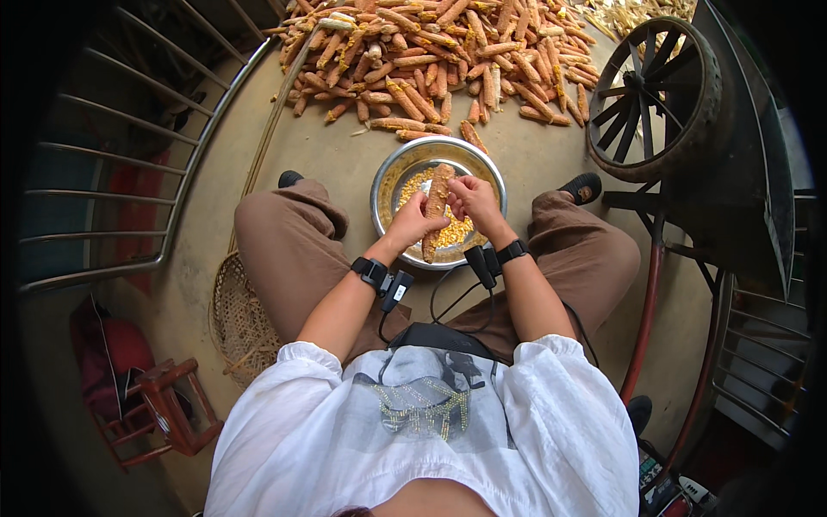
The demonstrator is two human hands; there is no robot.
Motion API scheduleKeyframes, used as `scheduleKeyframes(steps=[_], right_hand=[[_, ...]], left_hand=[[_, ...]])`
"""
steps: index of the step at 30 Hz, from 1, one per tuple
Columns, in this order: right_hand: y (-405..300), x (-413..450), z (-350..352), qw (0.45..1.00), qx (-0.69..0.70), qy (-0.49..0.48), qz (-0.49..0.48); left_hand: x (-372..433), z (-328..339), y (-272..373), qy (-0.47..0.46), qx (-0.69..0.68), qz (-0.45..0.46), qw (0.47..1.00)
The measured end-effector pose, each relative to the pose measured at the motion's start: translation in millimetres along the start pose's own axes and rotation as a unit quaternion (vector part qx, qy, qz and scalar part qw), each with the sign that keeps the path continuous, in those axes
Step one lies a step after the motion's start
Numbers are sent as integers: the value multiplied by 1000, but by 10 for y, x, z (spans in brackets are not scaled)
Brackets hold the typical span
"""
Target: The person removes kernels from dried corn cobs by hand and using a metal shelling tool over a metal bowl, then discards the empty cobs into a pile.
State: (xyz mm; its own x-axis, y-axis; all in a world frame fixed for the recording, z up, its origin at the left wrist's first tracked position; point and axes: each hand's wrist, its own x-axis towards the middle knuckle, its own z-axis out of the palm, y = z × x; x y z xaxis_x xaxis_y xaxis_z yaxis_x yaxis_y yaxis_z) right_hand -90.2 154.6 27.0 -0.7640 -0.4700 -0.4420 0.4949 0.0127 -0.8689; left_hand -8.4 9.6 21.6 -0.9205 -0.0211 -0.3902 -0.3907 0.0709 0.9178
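My left hand (415, 223) holds a reddish corn cob (437, 203), which has only a few kernels left on it and tilts slightly over a round stainless steel basin (386, 158). The fingers of my right hand (475, 199) are bent against the cob's upper right side; whether a kernel is between them cannot be told. Loose yellow corn kernels (455, 232) lie in the bottom of the basin. The basin stands on the floor between my legs. One cob (473, 136) lies on the floor touching or very near its far rim.
Beyond the basin rises a large heap of corn cobs (420, 58). A wooden pole (274, 132) and a woven bamboo basket (242, 323) lie at left, near a red wooden stool (174, 407) and a metal railing (187, 174). At right stands a machine with a spoked wheel (636, 84).
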Motion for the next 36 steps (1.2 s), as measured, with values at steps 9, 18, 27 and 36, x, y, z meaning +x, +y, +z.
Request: scheduleKeyframes(steps=[9, 18, 27, 36], right_hand=[[51, 9, -6, 999, -48, 5, -23], [152, 19, 49, 989, -122, 62, -54], [153, 12, 44, 998, -32, 52, -33], [80, 14, -46, 999, -7, -14, 28]], left_hand=[[51, -28, -127, -4, 24, 22, 999], [-22, 5, -17, -16, 82, -11, 996], [-12, 38, -50, -41, -71, 2, 997], [29, -8, -150, -46, -22, 9, 999]])
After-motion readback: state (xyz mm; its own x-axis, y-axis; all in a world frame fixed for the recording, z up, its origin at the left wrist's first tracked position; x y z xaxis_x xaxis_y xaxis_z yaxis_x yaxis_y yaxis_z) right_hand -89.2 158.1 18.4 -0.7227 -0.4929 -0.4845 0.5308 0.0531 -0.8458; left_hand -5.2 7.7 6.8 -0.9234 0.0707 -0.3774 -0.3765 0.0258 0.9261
